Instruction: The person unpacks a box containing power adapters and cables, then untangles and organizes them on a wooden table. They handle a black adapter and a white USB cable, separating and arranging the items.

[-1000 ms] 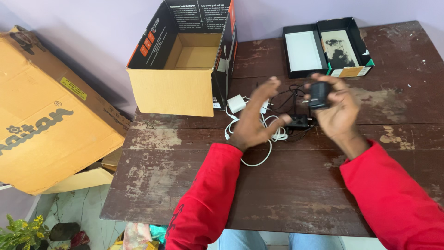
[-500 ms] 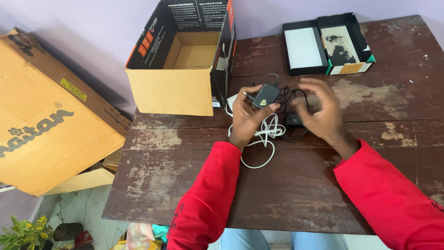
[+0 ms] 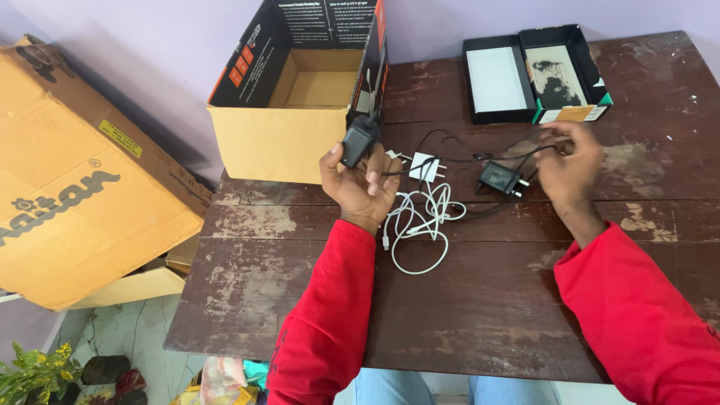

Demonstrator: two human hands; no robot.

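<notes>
My left hand [image 3: 358,184] holds a black charger adapter [image 3: 358,140] palm up, just in front of the open cardboard box [image 3: 277,142]. Its thin black cable [image 3: 457,158] runs right across the table to my right hand [image 3: 570,166], which pinches the cable and lifts it. A second black adapter [image 3: 498,178] lies under that cable between my hands. A white adapter [image 3: 424,166] and its tangled white cable [image 3: 420,225] lie on the wooden table [image 3: 465,300] beside my left hand.
A small black box in two open halves [image 3: 534,73] sits at the table's far right. A large tan carton [image 3: 75,187] leans off the table's left side. Plants [image 3: 37,371] and floor show at lower left. A wall stands behind the table.
The black adapter passed from my right hand to my left, which then carried it left toward the cardboard box. My right hand moved right, drawing its black cable out taut.
</notes>
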